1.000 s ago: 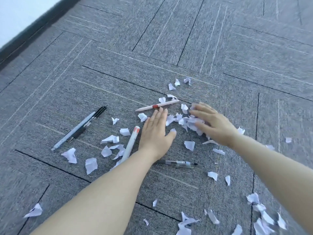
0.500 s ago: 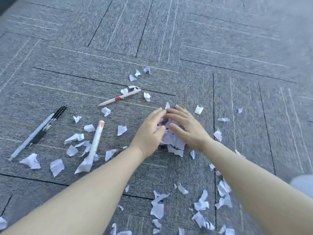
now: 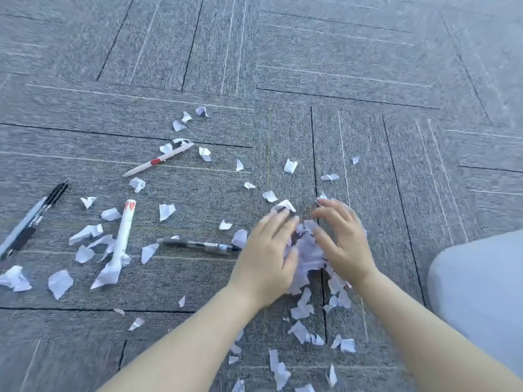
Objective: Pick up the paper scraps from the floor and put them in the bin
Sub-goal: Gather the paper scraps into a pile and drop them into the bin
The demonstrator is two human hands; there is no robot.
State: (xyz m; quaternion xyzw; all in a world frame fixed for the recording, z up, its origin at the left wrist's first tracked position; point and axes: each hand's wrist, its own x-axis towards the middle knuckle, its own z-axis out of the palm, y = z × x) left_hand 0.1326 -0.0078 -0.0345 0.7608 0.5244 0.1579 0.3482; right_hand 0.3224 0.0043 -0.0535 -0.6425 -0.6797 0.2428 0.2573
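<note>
Two hands work a single heap: the left hand and right hand cup a pile of paper scraps between them on the carpet floor. Fingers on both are spread and curved around the pile, palms pressing inward, nothing yet lifted clear.

Risks noted:
- Loose heap, no firm pinch; a lift from here likely sheds pieces out the bottom.
- Dark pen lies at 9 o'clock of the left hand, its tip just beside it; a wider sweep may rake it in.
- Stray scraps remain at 6 o'clock and far at 9 o'clock beside the white pen.
- No bin visible; a long carry may scatter the load.
</note>
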